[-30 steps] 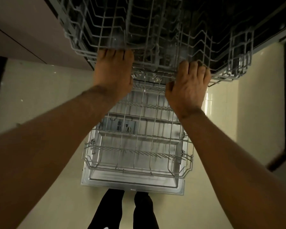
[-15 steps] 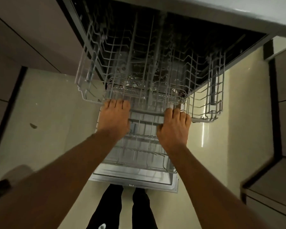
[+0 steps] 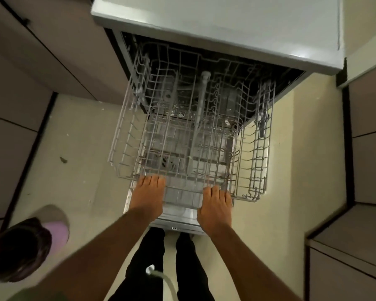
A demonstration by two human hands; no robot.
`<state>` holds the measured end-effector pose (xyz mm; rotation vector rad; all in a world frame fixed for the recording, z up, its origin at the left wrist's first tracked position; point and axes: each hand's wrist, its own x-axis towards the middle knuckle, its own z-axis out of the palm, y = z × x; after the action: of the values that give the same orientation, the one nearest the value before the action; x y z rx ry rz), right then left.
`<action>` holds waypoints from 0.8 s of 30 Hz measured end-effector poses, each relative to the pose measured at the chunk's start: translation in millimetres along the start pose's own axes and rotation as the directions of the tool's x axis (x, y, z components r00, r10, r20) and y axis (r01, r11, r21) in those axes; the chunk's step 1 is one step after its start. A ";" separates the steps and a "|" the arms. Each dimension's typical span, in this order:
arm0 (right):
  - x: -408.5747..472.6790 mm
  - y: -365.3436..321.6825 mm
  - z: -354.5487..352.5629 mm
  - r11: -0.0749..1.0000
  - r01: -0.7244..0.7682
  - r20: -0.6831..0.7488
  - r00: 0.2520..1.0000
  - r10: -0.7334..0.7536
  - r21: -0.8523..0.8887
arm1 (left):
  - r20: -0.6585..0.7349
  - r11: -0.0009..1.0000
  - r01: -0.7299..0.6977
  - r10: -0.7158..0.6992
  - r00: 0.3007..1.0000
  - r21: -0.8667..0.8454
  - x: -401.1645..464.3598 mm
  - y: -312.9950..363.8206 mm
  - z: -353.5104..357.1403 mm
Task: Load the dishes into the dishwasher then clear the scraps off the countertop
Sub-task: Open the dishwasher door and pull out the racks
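Both hands sit on the front rail of the upper rack, left hand and right hand set well apart, fingers hooked over the wire. The rack is empty and sits well out of the dishwasher, above the lower rack on the open door. Best bet: pull evenly with both hands so the rack doesn't skew on its runners. 0 dishes in view.

You see a grey wire upper rack, a silver-grey dishwasher top, a cream floor, black trousers and taupe cabinets.
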<state>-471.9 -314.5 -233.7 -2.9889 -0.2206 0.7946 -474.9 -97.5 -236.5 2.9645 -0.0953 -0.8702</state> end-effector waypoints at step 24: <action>-58.1 29.3 -21.5 0.981 0.141 0.361 0.915 -0.182 0.135 | 0.334 0.974 0.116 -0.045 0.941 -0.195 -83.1 7.9 -35.6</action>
<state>-507.4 -352.2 -188.8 -2.6522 -0.4173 1.3016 -525.7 -98.1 -161.3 2.6180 0.1025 -1.2909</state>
